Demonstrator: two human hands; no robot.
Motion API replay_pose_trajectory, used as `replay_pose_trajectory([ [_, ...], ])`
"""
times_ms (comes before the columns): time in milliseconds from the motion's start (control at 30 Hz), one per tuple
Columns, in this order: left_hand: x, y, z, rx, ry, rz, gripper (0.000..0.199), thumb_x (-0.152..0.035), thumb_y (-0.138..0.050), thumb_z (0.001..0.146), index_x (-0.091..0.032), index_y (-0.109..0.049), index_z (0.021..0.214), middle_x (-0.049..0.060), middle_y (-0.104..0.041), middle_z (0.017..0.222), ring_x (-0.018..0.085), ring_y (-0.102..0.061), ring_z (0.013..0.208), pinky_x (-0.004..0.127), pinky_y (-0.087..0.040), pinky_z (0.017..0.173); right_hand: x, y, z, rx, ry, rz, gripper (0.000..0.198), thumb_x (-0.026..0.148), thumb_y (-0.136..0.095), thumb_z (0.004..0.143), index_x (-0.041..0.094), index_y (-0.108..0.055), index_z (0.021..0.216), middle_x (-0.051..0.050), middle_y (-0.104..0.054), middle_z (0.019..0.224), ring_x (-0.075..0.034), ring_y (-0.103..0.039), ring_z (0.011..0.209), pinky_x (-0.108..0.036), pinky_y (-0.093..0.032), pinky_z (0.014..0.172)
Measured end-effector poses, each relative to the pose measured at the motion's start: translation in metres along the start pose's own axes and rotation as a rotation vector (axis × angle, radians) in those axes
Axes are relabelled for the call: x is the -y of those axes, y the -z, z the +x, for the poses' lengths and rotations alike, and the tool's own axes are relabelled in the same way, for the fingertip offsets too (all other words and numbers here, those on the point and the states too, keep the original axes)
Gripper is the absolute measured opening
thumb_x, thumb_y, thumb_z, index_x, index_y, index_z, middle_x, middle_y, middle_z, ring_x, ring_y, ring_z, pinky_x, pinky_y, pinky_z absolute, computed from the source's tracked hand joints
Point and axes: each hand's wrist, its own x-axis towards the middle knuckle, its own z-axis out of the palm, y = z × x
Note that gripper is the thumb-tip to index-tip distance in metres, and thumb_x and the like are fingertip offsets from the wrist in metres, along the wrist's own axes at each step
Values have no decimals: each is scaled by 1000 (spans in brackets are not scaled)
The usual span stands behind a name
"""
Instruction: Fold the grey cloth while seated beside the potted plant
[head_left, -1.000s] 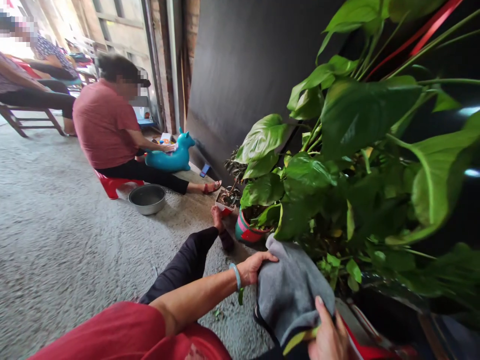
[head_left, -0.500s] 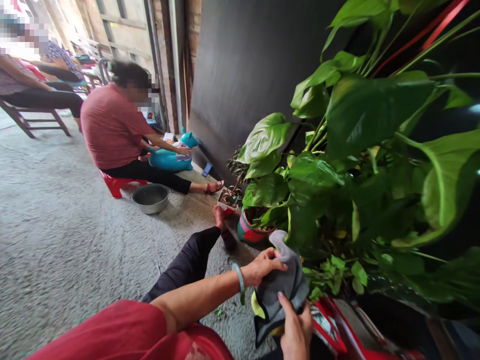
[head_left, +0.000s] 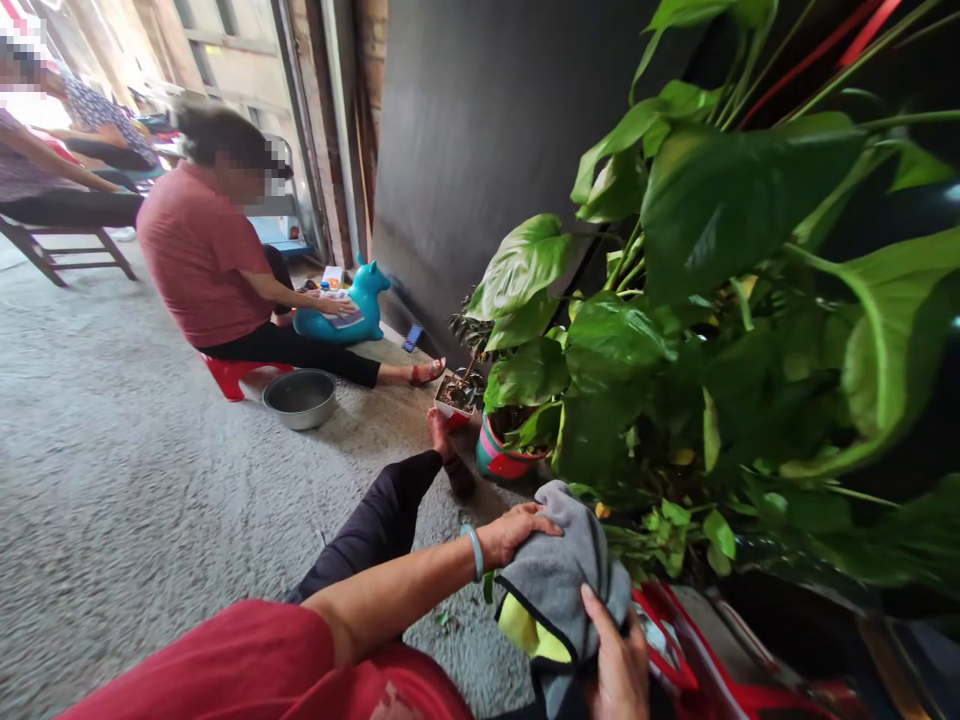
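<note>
Both hands are gripping a grey cloth (head_left: 559,580) low in the view, just in front of the person's lap. The left hand (head_left: 514,530) is closing over its upper edge, fingers curled on top of the fabric; the right hand (head_left: 619,665) is pinching it from below, thumb pressing into the folds. A yellow patch (head_left: 529,632) is showing inside the cloth; whether it is lining or a separate thing cannot be told. No writing or label is readable on it.

A pale bracelet (head_left: 472,552) is sitting on the left wrist. Just beside the cloth, a large-leaved green plant (head_left: 675,330) is filling the right side, with a red and teal pot (head_left: 499,460) near it. Further off, a person in a red shirt (head_left: 199,255) is sitting by a metal bowl (head_left: 300,397) and a teal toy animal (head_left: 345,310).
</note>
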Motion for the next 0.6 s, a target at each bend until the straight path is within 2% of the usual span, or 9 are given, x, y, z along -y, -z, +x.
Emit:
replay_pose_trajectory([
  [133, 5, 3, 11, -129, -160, 27, 37, -7, -73, 60, -19, -58, 92, -1, -63, 80, 13, -57, 69, 27, -48, 75, -16, -15, -3, 37, 32, -17, 92, 62, -84, 56, 23, -59, 135, -9, -68, 133, -34, -62, 124, -41, -57, 93],
  [300, 11, 9, 17, -195, -322, 22, 42, -11, -83, 58, -19, -58, 92, -3, -62, 77, 12, -56, 70, 25, -46, 73, -31, -38, -5, 222, -4, 96, 94, 54, -86, 62, 18, -49, 141, -9, -73, 121, -32, -67, 115, -43, -57, 94],
  [500, 19, 5, 14, -255, -406, 102, 38, -8, -78, 61, -19, -60, 92, -3, -60, 73, 13, -54, 68, 25, -45, 69, -36, -45, -2, 188, -83, 165, 98, 55, -85, 65, 21, -44, 147, -10, -68, 131, -30, -64, 121, -44, -55, 98],
  [600, 21, 4, 14, -234, -433, 106, 37, -7, -74, 61, -18, -61, 94, -2, -62, 76, 13, -54, 69, 25, -45, 69, -42, -36, 8, 163, -97, 143, 97, 54, -86, 64, 20, -46, 145, -11, -71, 125, -32, -67, 113, -47, -56, 96],
])
